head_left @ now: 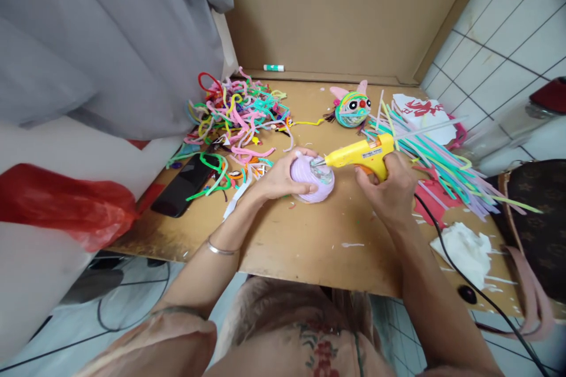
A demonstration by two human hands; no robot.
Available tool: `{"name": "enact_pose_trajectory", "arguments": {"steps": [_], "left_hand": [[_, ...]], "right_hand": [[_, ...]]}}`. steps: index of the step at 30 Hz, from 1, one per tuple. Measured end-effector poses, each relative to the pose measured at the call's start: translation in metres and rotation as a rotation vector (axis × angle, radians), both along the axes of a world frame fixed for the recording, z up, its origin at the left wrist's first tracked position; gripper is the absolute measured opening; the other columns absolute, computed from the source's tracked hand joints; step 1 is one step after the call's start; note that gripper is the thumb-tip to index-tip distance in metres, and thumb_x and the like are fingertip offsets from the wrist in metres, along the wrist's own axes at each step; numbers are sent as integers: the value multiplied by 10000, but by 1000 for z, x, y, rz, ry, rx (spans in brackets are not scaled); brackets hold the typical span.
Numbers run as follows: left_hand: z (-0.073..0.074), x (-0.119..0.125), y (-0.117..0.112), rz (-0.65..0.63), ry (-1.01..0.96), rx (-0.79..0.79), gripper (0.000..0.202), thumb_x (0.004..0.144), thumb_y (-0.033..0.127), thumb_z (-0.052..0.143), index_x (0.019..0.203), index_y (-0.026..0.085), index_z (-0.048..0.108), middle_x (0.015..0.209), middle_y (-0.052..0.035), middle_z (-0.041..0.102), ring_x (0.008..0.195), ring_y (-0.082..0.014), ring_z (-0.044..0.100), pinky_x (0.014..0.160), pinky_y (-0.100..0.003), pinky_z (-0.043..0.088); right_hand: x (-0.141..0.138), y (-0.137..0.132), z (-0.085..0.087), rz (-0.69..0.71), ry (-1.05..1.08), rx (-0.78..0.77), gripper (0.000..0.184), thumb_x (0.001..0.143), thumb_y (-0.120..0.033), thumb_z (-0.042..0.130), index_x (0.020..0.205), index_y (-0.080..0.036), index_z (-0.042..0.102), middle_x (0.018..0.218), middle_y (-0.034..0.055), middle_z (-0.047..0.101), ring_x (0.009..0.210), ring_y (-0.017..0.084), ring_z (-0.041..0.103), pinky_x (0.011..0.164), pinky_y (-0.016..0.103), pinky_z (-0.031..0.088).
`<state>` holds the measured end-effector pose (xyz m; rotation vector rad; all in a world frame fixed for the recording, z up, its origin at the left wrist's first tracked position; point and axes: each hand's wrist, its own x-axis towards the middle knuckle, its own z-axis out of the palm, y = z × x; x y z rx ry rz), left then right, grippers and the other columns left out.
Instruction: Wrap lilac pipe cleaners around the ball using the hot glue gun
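My left hand (283,175) is wrapped around the left side of a lilac pipe-cleaner-wound ball (313,188). A clear, uncovered patch shows on the ball's upper right. In my right hand (393,185) is a yellow hot glue gun (357,154), with a translucent glue stick coming out of its back. The gun's metal nozzle points left and is at the bare patch; whether it touches cannot be made out. Behind the ball stands a finished-looking round animal figure (352,109), wound in colourful strands, with pink ears, googly eyes and a red nose.
A tangled heap of pipe cleaners (243,109) lies at the back left, near a black phone (186,185). Straight pipe cleaners (446,159) spread on the right, beside crumpled tissue (464,253) and a brown bag (537,224). The gun's black cord (446,247) runs off right. A glue-stick tube (274,68) lies behind.
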<state>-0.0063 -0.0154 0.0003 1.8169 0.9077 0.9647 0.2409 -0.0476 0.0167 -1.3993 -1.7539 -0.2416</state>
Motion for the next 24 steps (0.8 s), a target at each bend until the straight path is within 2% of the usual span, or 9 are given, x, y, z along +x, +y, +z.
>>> {"name": "enact_pose_trajectory", "arguments": {"steps": [6, 15, 24], "left_hand": [[3, -1, -1, -10, 18, -7, 694, 568, 370, 847, 1172, 173, 567, 1266, -133, 642, 1186, -313, 616, 1004, -455, 504], [6, 0, -3, -9, 21, -43, 694, 563, 341, 847, 1172, 172, 560, 1281, -124, 626, 1198, -306, 592, 1023, -431, 471], [2, -1, -1, -11, 13, -40, 701, 562, 348, 852, 1178, 181, 560, 1262, -116, 631, 1174, -299, 599, 999, -425, 483]], "right_hand": [[0, -1, 0, 58, -36, 13, 218, 808, -336, 615, 770, -258, 415, 768, 39, 577, 761, 227, 575, 653, 338, 420], [2, 3, -4, 77, -105, 128, 200, 819, -287, 620, 785, -250, 427, 739, 17, 561, 690, 198, 547, 584, 308, 382], [1, 2, -5, 97, -100, 134, 202, 820, -282, 622, 792, -248, 425, 741, 11, 552, 694, 195, 538, 592, 304, 382]]}}
